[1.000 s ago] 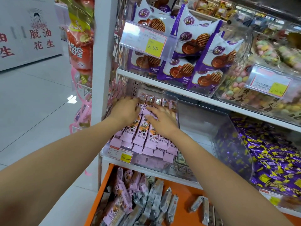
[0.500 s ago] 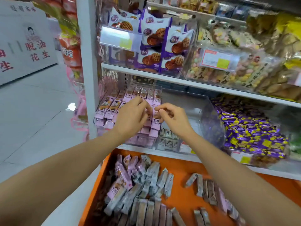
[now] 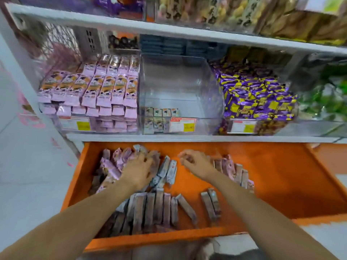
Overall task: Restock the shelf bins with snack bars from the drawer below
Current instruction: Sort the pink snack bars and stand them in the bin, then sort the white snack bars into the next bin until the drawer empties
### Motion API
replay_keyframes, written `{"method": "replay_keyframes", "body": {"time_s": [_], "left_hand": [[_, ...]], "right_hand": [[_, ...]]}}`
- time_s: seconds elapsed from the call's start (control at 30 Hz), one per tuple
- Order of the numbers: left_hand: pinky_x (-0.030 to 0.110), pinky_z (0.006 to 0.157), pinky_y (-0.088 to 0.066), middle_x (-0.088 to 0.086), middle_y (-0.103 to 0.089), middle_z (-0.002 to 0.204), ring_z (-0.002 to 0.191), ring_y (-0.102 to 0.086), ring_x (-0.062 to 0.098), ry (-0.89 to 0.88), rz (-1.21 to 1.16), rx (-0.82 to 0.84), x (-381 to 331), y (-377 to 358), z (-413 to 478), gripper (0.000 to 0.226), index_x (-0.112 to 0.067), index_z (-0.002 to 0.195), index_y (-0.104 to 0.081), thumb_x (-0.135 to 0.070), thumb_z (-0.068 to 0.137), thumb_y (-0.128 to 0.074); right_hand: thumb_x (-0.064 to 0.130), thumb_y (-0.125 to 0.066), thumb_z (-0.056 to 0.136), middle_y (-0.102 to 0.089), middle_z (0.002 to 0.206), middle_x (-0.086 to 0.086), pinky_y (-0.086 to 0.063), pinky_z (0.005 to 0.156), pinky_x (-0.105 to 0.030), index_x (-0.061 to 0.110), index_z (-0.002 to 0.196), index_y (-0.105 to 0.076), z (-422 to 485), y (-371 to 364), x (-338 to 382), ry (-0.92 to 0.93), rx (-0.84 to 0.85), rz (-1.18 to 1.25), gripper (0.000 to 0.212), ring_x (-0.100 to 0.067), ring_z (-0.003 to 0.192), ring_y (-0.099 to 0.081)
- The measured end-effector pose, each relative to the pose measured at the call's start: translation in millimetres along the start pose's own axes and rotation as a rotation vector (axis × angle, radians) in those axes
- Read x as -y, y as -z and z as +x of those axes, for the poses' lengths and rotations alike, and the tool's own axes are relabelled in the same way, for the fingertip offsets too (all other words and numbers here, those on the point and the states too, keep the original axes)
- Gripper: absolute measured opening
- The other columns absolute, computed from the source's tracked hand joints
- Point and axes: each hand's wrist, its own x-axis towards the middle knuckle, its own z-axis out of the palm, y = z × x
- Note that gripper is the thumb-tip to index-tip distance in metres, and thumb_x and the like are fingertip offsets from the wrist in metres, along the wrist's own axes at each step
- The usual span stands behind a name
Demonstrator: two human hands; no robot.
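our left hand (image 3: pixel 138 170) lies on snack bars (image 3: pixel 110 166) near the left edge of the drawer (image 3: pixel 272 175), grip unclear; right hand (image 3: pixel 195 163) loosely curled, empty.

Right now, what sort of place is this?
Most likely a shop's snack aisle: clear shelf bins of wrapped snack bars carry yellow price tags, and an orange drawer below holds loose bars.

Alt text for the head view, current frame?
Two hands reach into an open orange drawer of loose snack bars: left hand on a heap of pink-wrapped bars, right hand beside another row. Above, the left bin is full of pink bars; the middle clear bin is nearly empty.
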Motion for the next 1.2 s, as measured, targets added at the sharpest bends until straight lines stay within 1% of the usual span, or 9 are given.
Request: {"method": "replay_keyframes", "body": {"time_s": [0.17, 0.27, 0.37, 0.43, 0.6, 0.73, 0.83, 1.03, 1.2], "left_hand": [[0.040, 0.098, -0.038, 0.019, -0.044, 0.137, 0.126, -0.043, 0.037, 0.078, 0.004, 0.107, 7.7, -31.9, 11.1, 0.050, -0.022, 0.144, -0.043, -0.028, 0.096, -0.050], [0.050, 0.081, -0.050, 0.029, -0.057, 0.111, 0.102, -0.056, 0.050, 0.050, -0.092, 0.079, 19.5, -49.5, 22.2, 0.046, -0.018, 0.123, -0.066, -0.016, 0.077, -0.071], [0.051, 0.074, -0.055, 0.031, -0.062, 0.107, 0.092, -0.060, 0.050, 0.030, -0.081, 0.084, 29.5, -65.4, 37.2, 0.044, -0.019, 0.108, -0.074, -0.029, 0.074, -0.048], [0.050, 0.087, -0.053, 0.029, -0.056, 0.122, 0.108, -0.053, 0.049, 0.033, -0.116, 0.084, 29.0, -71.1, 47.6, 0.050, -0.023, 0.118, -0.070, -0.033, 0.080, -0.039], [0.042, 0.107, -0.037, 0.018, -0.029, 0.147, 0.136, -0.023, 0.037, 0.153, -0.069, 0.092, 28.2, -81.5, 64.5, 0.051, -0.033, 0.147, -0.040, -0.030, 0.096, -0.045], [0.041, 0.094, -0.046, 0.022, -0.037, 0.140, 0.133, -0.030, 0.038, 0.188, 0.007, 0.133, 25.6, -77.4, 73.4, 0.049, -0.030, 0.146, -0.041, -0.028, 0.097, -0.045], [0.040, 0.081, -0.052, 0.019, -0.046, 0.128, 0.123, -0.039, 0.037, 0.192, 0.077, 0.154, 25.2, -71.8, 79.4, 0.047, -0.027, 0.142, -0.042, -0.024, 0.096, -0.048], [0.033, 0.062, -0.043, 0.011, -0.065, 0.104, 0.100, -0.058, 0.031, 0.175, 0.015, 0.137, 25.1, -61.3, 81.1, 0.050, -0.022, 0.139, -0.032, -0.025, 0.093, -0.052], [0.034, 0.056, -0.039, 0.004, -0.056, 0.066, 0.060, -0.055, 0.025, 0.255, -0.500, 0.038, 21.7, -53.8, 62.0, 0.020, -0.020, 0.114, -0.041, -0.016, 0.096, -0.050]], "right_hand": [[0.014, -0.050, 0.099, -0.056, 0.092, -0.001, -0.033, 0.050, -0.010, 0.011, 0.136, -0.048, 18.6, -39.6, -40.1, -0.201, 0.195, -0.052, 0.037, 0.002, 0.056, -0.036], [0.020, -0.050, 0.100, -0.056, 0.119, -0.015, -0.036, 0.055, -0.015, 0.014, 0.147, -0.035, 34.6, -62.1, -53.6, -0.261, 0.310, -0.069, 0.050, 0.001, 0.059, -0.035], [0.023, -0.047, 0.103, -0.051, 0.136, -0.019, -0.043, 0.060, -0.012, 0.015, 0.152, -0.026, 51.0, -78.9, -60.8, -0.296, 0.381, -0.043, 0.054, -0.005, 0.073, -0.052], [0.023, -0.048, 0.102, -0.061, 0.120, -0.020, -0.051, 0.069, -0.025, 0.016, 0.152, -0.027, 60.3, -90.0, -67.6, -0.352, 0.363, 0.027, 0.054, -0.023, 0.084, -0.063], [0.018, -0.050, 0.100, -0.051, 0.069, 0.001, -0.034, 0.051, -0.016, 0.007, 0.143, -0.043, 79.2, -112.5, -83.6, -0.397, 0.299, 0.039, 0.044, -0.014, 0.059, -0.047], [0.018, -0.050, 0.098, -0.066, 0.089, -0.015, -0.039, 0.065, -0.021, 0.007, 0.132, -0.055, 87.3, -120.4, -90.7, -0.434, 0.216, 0.018, 0.036, -0.032, 0.088, -0.060], [0.023, -0.055, 0.096, -0.065, 0.116, -0.012, -0.042, 0.078, -0.030, 0.013, 0.130, -0.056, 90.3, -120.9, -93.5, -0.457, 0.182, 0.009, 0.035, -0.032, 0.115, -0.054], [0.018, -0.061, 0.093, -0.063, 0.095, -0.004, -0.049, 0.083, -0.042, 0.020, 0.092, -0.050, 88.3, -120.1, -99.0, -0.490, 0.084, 0.037, 0.011, -0.028, 0.098, -0.059], [0.005, -0.055, 0.094, -0.048, 0.081, 0.003, -0.042, 0.062, -0.027, 0.015, 0.103, -0.038, 80.0, -104.9, -82.4, -0.548, 0.015, 0.279, 0.022, -0.014, 0.070, -0.050]]}}
